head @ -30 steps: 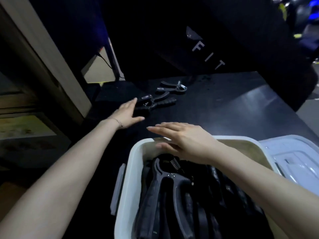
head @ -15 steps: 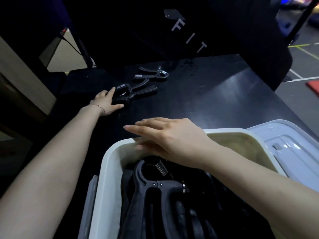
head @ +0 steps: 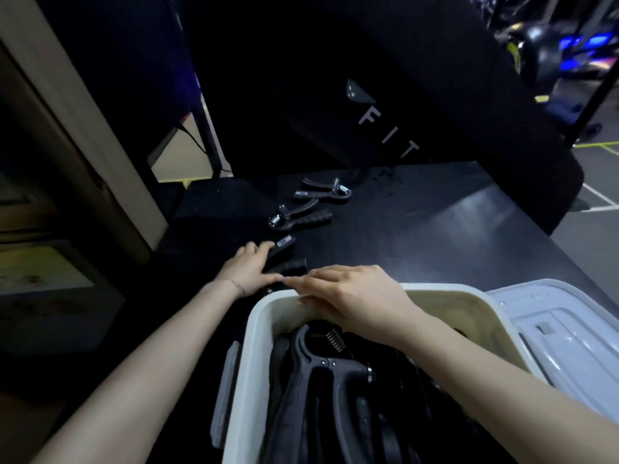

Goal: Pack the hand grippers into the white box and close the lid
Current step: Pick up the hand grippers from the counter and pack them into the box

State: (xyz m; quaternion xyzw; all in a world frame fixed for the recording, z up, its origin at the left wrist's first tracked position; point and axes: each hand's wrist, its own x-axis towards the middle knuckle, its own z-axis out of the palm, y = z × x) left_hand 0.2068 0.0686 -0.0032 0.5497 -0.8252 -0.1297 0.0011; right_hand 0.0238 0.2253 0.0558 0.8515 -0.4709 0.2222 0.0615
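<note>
**Left hand on a gripper at the desk, right hand on the box rim**

My left hand (head: 249,267) is out on the black desk (head: 418,229), left of the white box (head: 249,333). Its fingers lie over one black hand gripper (head: 284,254); the two handle ends stick out to the right of my fingers, one with a small grey tag. Can't tell if the grip is really closed round it or just resting on top, since the fingers look only lightly bent.

My right hand (head: 351,298) sits on the far-left rim of the white box, fingers straight and flat, pointing left, holding nothing. Fingertips are almost touching my left thumb.

Inside the box: a pile of black hand grippers (head: 321,373), the top one lying with its spring end toward the far side, just under my right wrist.

Two more loose grippers are still on the desk, farther out: a middle gripper (head: 298,217) with its spring to the left, and a far gripper (head: 325,190) beyond it with its spring to the right. They are near each other, apart from my hands.

The lid (head: 562,333) is off, lying on the desk touching the right side of the box.
</note>
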